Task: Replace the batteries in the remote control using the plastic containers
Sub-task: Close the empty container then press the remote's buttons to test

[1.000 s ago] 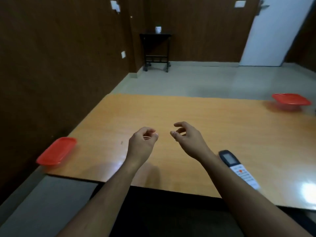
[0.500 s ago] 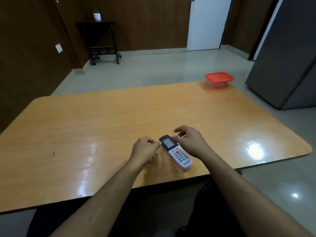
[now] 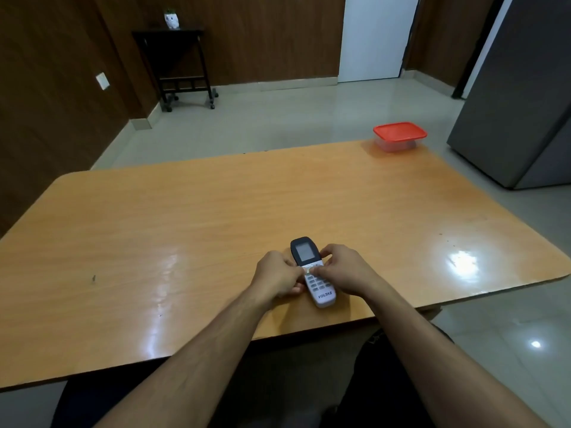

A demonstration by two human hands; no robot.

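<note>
A white remote control with a dark screen end lies face up on the wooden table, near its front edge. My left hand grips the remote's left side and my right hand grips its right side, fingertips meeting over the upper buttons. A clear plastic container with a red lid stands at the table's far right corner, well away from both hands. No batteries are visible.
A grey refrigerator stands close to the table's right side. A small black side table with a white pot sits against the far wall. A white door is at the back.
My view has swung right, so the red container at the left edge is out of frame. Both hands have closed in from either side and now grip the remote.
</note>
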